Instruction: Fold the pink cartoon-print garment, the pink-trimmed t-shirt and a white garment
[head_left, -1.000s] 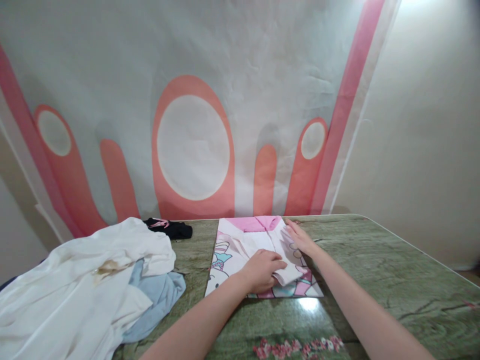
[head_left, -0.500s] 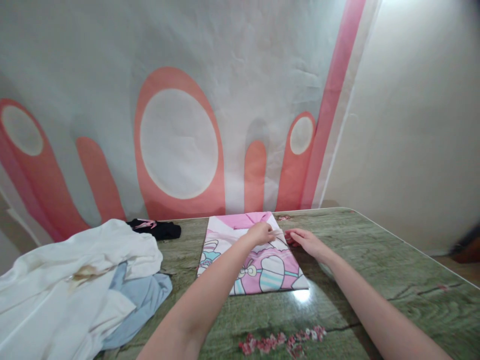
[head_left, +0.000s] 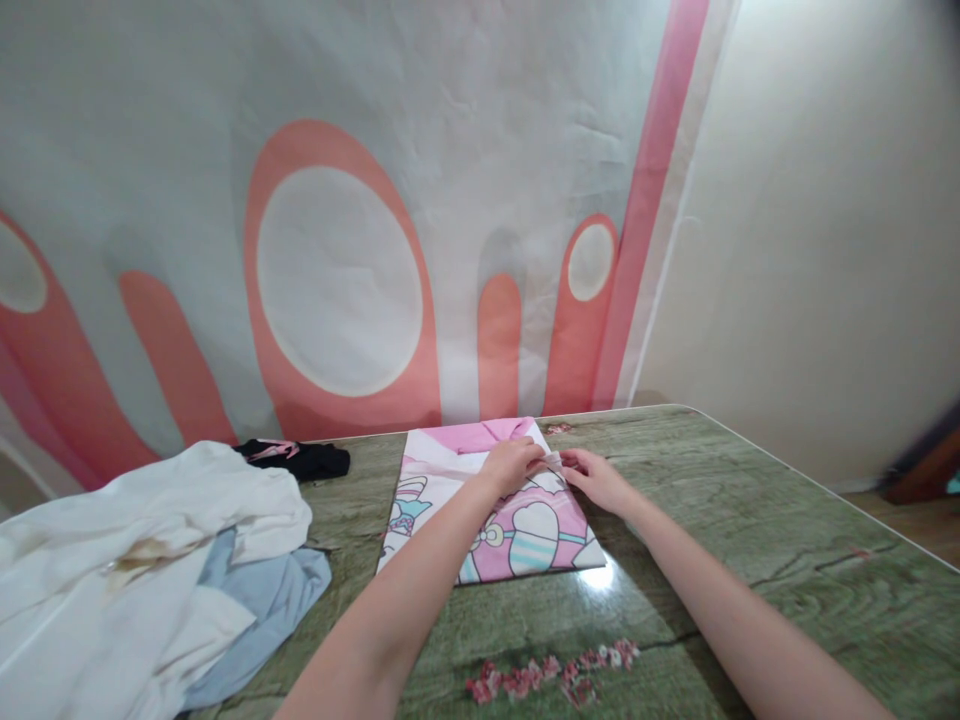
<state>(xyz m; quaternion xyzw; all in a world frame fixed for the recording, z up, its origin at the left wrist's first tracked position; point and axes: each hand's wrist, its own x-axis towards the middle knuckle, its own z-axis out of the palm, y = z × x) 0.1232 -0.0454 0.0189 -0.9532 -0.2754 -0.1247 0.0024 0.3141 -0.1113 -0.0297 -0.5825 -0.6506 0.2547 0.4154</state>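
A flat, squarish pink-and-white piece with a cartoon print [head_left: 536, 535] lies on the table in front of me; whether it is a board or folded cloth I cannot tell. A thin whitish strip of cloth [head_left: 553, 460] runs across it. My left hand [head_left: 514, 464] rests over its middle, fingers closed on this strip. At the right edge my right hand [head_left: 598, 480] has thumb and fingers pinched together at the strip's end. The fingertips of both hands are close together and partly hidden.
A heap of white clothes [head_left: 150, 520] with a light blue garment [head_left: 262, 600] fills the left side. Behind it lies a black cloth item [head_left: 315, 461] with a pink bit. The wood-patterned table [head_left: 720, 500] meets a printed wall sheet [head_left: 457, 180] at the back.
My right hand has moved inward and now pinches the strip's end. The left hand stays closed on the strip. The whole view has shifted slightly.
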